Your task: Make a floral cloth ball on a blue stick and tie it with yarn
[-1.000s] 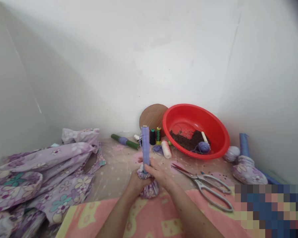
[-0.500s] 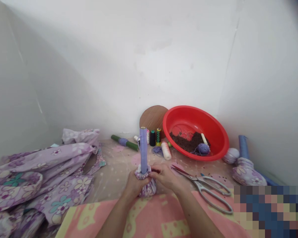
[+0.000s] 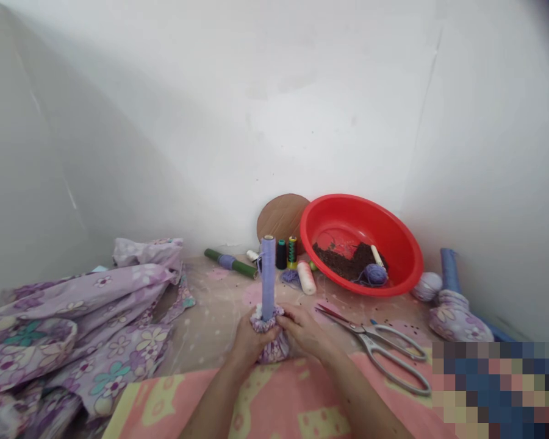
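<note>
Before white walls (image 3: 210, 122), left hand (image 3: 249, 339) and right hand (image 3: 306, 332), fingers curled, are gripping one floral pouch (image 3: 274, 351) around one lilac tube (image 3: 268, 274) near one red basin (image 3: 357, 218).

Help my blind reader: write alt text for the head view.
Both hands hold a gathered, flower-print purple cloth bundle around an upright lavender tube. Silver-handled metal scissors and a round red plastic basin sit to the right.

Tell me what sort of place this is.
Probably a sewing or craft corner, perhaps in a home: in view are thread spools, large scissors and a heap of floral fabric.
</note>
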{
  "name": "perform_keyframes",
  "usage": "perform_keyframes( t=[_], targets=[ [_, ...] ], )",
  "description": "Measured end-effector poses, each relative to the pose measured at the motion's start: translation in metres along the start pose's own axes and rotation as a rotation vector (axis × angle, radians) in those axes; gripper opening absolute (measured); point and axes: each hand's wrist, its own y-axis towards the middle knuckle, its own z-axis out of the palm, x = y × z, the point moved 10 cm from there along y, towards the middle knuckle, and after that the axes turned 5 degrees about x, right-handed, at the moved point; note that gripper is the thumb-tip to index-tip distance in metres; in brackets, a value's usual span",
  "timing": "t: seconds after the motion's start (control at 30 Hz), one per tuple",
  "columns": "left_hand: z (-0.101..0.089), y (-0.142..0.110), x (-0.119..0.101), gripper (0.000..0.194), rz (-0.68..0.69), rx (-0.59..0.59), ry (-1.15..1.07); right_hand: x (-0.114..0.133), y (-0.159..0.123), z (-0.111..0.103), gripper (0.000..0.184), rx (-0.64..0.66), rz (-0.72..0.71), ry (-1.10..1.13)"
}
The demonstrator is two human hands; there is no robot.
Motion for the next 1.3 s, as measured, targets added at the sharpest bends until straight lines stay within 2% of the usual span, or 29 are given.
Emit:
perform_keyframes(
  t=[0.1,0.23,0.37,0.47,0.53,0.6,0.7,0.77,1.0,1.17,1.3],
  targets=[
    [0.005,-0.001,0.000,0.037,-0.012,0.037,-0.082,-0.007,-0.001,-0.001,0.025,-0.053,0.041,0.129],
    [0.012,-0.005,-0.002,0.043,-0.028,0.076,-0.135,-0.007,-0.001,-0.001,0.012,-0.064,0.090,0.113],
    [0.004,-0.005,-0.002,0.036,0.006,-0.027,-0.049,-0.004,0.001,-0.001,0.006,-0.057,0.095,0.048],
    [-0.006,-0.004,-0.004,0.032,0.026,-0.122,0.048,-0.002,0.002,0.001,0.012,-0.028,0.056,-0.001],
    [-0.008,-0.004,-0.005,0.032,0.020,-0.139,0.091,0.000,0.001,0.001,0.017,-0.007,0.024,-0.080],
    [-0.007,-0.003,-0.008,0.032,0.012,-0.133,0.104,0.005,-0.002,-0.008,0.021,-0.053,-0.019,-0.188],
    [-0.008,-0.004,-0.013,0.029,0.002,-0.140,0.094,0.021,-0.011,-0.030,0.023,-0.210,-0.100,-0.355],
    [-0.007,-0.005,-0.013,0.026,-0.006,-0.138,0.086,0.032,-0.015,-0.036,0.021,-0.241,-0.136,-0.432],
    [-0.007,0.000,-0.007,0.020,0.006,-0.095,0.141,0.048,-0.011,-0.006,0.033,-0.005,-0.105,-0.669],
    [-0.009,0.000,-0.004,0.022,0.011,-0.119,0.217,0.048,-0.008,0.003,0.018,0.091,-0.049,-0.933],
    [-0.009,0.001,-0.003,0.024,0.005,-0.109,0.201,0.046,-0.007,0.004,0.019,0.125,0.004,-0.988]
  ],
)
